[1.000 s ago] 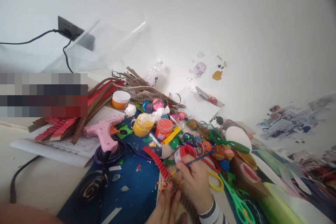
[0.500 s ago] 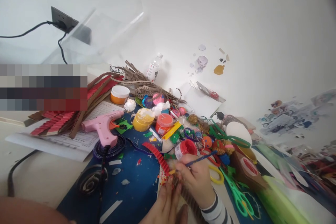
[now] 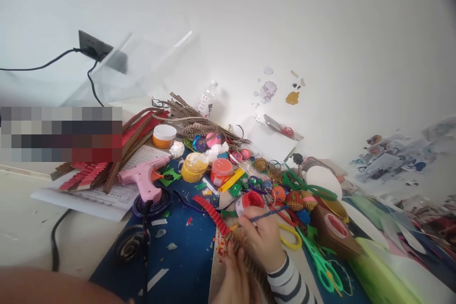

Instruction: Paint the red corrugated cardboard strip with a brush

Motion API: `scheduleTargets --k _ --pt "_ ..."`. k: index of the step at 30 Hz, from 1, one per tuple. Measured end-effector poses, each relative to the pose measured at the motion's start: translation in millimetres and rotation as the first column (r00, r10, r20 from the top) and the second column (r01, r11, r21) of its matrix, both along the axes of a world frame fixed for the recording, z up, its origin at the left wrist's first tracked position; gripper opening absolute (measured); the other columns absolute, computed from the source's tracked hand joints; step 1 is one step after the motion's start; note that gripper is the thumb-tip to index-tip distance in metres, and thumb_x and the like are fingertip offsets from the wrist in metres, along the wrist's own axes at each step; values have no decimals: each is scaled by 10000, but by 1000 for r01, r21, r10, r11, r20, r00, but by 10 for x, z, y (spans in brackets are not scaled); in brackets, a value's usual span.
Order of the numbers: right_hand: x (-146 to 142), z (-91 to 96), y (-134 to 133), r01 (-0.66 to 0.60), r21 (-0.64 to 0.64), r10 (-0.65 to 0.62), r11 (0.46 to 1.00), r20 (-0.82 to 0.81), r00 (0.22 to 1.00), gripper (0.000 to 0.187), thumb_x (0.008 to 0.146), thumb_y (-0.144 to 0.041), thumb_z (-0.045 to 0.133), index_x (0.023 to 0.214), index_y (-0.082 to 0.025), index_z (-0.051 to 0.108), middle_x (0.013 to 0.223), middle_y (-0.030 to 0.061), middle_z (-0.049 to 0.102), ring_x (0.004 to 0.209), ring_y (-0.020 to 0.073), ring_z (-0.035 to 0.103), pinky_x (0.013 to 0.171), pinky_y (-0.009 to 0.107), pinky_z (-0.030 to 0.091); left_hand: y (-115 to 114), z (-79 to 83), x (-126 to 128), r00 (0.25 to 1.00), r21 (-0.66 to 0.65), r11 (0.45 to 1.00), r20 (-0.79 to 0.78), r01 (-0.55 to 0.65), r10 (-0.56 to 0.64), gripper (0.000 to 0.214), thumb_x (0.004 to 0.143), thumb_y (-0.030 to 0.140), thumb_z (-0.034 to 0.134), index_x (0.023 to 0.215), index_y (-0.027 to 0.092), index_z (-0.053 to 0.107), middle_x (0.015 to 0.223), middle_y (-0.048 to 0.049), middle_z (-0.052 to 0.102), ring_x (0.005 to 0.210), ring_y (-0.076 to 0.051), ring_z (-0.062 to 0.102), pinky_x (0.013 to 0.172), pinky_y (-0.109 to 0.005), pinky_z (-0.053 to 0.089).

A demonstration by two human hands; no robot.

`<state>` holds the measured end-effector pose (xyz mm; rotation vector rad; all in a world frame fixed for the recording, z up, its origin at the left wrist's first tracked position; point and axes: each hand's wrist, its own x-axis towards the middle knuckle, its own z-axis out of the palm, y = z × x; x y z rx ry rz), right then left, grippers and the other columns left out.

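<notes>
My right hand [image 3: 261,240] is closed around a thin blue paintbrush [image 3: 269,213], its tip down at a strip of brown corrugated cardboard [image 3: 251,266] near the bottom edge. My left hand [image 3: 235,282] lies on that strip and holds it down, fingers pressed together; only part of it shows. An open jar of red paint [image 3: 249,201] stands just above my right hand. A red corrugated strip [image 3: 213,214] lies to the left of it on the blue mat [image 3: 181,256].
A pink glue gun [image 3: 142,180] rests at the left, its cord trailing down. Yellow [image 3: 193,167] and orange [image 3: 221,172] paint jars, green scissors [image 3: 322,266], a tape roll [image 3: 337,232], a bottle [image 3: 207,100] and several craft scraps crowd the table. A wall socket [image 3: 93,48] is at upper left.
The view has shifted slightly. My right hand with the brush has moved a little left and up along the cardboard strip; my left hand has slipped lower, toward the frame's edge.
</notes>
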<state>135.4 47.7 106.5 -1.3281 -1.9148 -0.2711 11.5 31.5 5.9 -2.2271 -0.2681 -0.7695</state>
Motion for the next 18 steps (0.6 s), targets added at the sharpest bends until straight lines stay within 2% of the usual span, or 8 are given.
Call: scheduleTargets --k 2,5,12,18 --pt "-1 5 -3 -8 -3 8 1000 -7 1000 581 1046 -464 370 568 -188 552 472 -12 563 440 107 540 464 217 376 -43 21 84 1000 23 1000 4 -14 14 278 845 473 629 867 207 553 927 -124 728 861 -359 684 766 -540 413" --pt "0 7 -10 -20 -16 20 1000 -17 1000 583 1049 -445 353 554 -195 534 471 -11 546 442 115 521 459 229 359 -92 40 143 1000 34 999 9 -22 22 255 868 446 591 903 198 543 923 -132 730 863 -377 686 747 -570 427" --pt "-13 32 -31 -42 -35 40 999 -41 998 561 1046 -406 363 553 -199 534 467 -12 534 438 121 511 453 234 357 -53 125 59 999 80 996 -26 -27 29 183 921 387 510 916 204 518 918 -96 733 875 -332 687 743 -537 428" --pt "-8 36 -35 -16 -18 16 1000 -2 1000 549 1041 -398 377 558 -198 544 470 -6 559 436 121 526 452 234 368 -91 55 121 998 59 996 3 -62 62 200 895 394 544 914 195 539 927 -118 732 879 -351 689 743 -544 432"
